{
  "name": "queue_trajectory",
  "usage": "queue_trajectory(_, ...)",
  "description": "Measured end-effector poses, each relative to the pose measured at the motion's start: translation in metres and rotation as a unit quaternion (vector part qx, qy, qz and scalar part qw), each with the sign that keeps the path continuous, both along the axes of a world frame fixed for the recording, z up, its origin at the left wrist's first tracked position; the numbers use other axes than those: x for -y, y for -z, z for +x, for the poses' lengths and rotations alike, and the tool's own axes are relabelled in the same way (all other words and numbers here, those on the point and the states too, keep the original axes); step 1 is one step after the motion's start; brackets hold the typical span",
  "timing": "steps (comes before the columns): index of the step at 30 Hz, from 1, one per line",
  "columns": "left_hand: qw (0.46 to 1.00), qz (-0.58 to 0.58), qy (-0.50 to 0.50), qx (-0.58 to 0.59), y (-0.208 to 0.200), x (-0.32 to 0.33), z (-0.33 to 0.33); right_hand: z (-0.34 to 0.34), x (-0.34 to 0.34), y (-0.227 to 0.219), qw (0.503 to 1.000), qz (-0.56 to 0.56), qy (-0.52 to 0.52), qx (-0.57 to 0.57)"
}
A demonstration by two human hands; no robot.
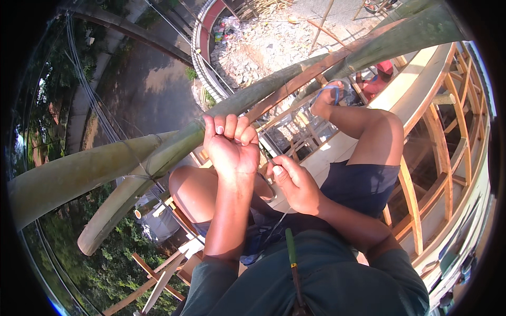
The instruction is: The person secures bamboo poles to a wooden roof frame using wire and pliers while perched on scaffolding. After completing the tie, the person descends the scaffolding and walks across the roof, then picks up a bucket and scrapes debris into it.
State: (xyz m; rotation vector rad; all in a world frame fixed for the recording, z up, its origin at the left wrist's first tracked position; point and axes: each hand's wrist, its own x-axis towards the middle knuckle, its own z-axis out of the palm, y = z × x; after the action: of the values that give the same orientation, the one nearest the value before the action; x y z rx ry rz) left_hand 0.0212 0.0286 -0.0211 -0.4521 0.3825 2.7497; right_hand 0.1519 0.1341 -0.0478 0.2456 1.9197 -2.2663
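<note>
My left hand (232, 145) is raised beside a green bamboo pole (192, 138), palm toward me and fingers curled over. What those fingers close on, if anything, is hidden. Just to the right and lower, my right hand (298, 184) pinches a thin dark strand that looks like wire; a pale thin strand (280, 220) trails below it toward my lap. Wire lashing (146, 175) binds the bamboo pole to a thicker yellow-green bamboo pole (79, 168) on the left. A green-handled tool (290, 247), its head out of sight, lies against my shirt.
A brown wooden pole (295, 87) runs alongside the bamboo toward the upper right. Far below lie a road (158, 92) and a rubble-strewn yard (258, 52). Curved timber framing (440, 152) stands at the right, with a person in red (377, 81) beyond my sandalled foot. Cables hang at the left.
</note>
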Motion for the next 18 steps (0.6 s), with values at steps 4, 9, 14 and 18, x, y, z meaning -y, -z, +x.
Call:
queue_trajectory(4, 0.998, -0.053, 0.005, -0.046, -0.002, -0.011, -0.005, -0.008, -0.038, 0.008, 0.913, -0.355, -0.013, 0.200)
queue_trajectory(9, 0.996, 0.067, 0.037, -0.040, -0.014, 0.010, -0.019, -0.008, -0.068, -0.004, 0.993, 0.049, -0.100, -0.039)
queue_trajectory(14, 0.978, 0.204, 0.024, -0.023, -0.047, 0.017, -0.057, -0.024, -0.042, -0.019, 0.980, 0.064, -0.107, -0.152)
queue_trajectory(18, 0.971, 0.235, 0.001, 0.049, -0.042, 0.021, -0.085, -0.022, -0.034, -0.030, 0.982, 0.064, -0.129, -0.126)
